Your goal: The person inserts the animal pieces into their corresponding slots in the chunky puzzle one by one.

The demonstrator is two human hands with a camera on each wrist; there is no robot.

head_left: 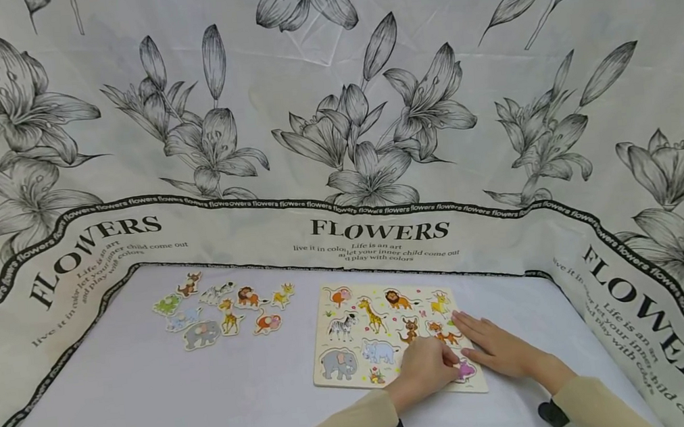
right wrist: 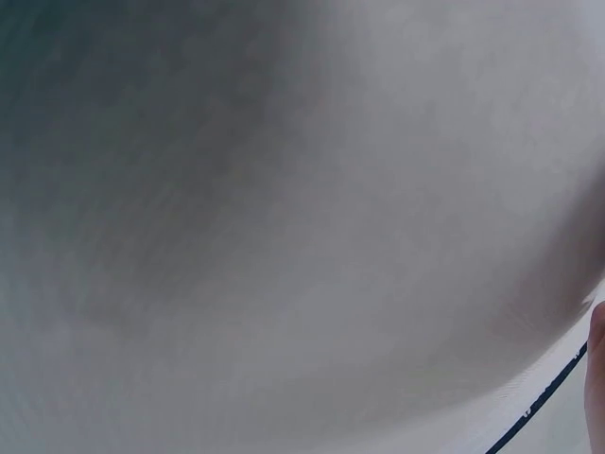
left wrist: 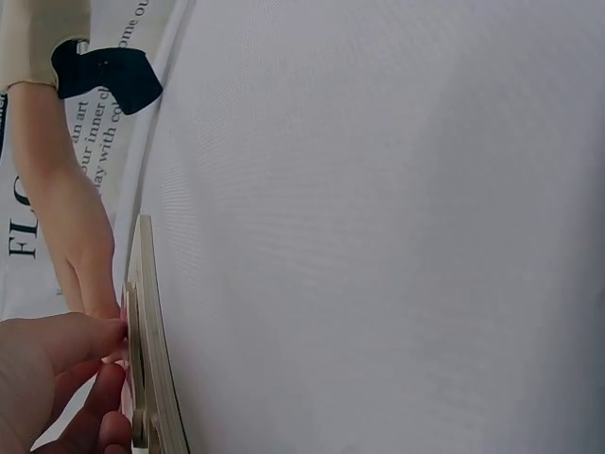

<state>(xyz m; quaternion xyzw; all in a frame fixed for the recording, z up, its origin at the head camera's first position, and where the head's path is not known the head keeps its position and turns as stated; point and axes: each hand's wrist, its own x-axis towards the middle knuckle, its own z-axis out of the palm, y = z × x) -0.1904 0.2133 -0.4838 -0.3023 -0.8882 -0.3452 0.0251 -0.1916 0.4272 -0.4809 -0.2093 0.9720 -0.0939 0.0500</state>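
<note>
A wooden animal puzzle board (head_left: 352, 334) lies on the white cloth. At its lower right corner my left hand (head_left: 424, 368) pinches a purple animal puzzle piece (head_left: 466, 369) between thumb and fingertips, partly covering it. In the left wrist view, the left hand's fingers (left wrist: 90, 340) are against the pink-purple face of the piece, close over the edge of the board (left wrist: 156, 350). My right hand (head_left: 500, 347) rests with straight fingers along the board's right edge, its fingertips on the rim. Only a sliver of the right hand (right wrist: 596, 378) shows in the right wrist view.
Several loose animal pieces lie left of the board, among them an elephant (head_left: 202, 335), a giraffe (head_left: 228, 318), a lion (head_left: 250, 296) and a monkey (head_left: 267, 321). Behind the white surface (head_left: 182, 410) hangs a flower-print cloth (head_left: 381, 237), which also rises at both sides.
</note>
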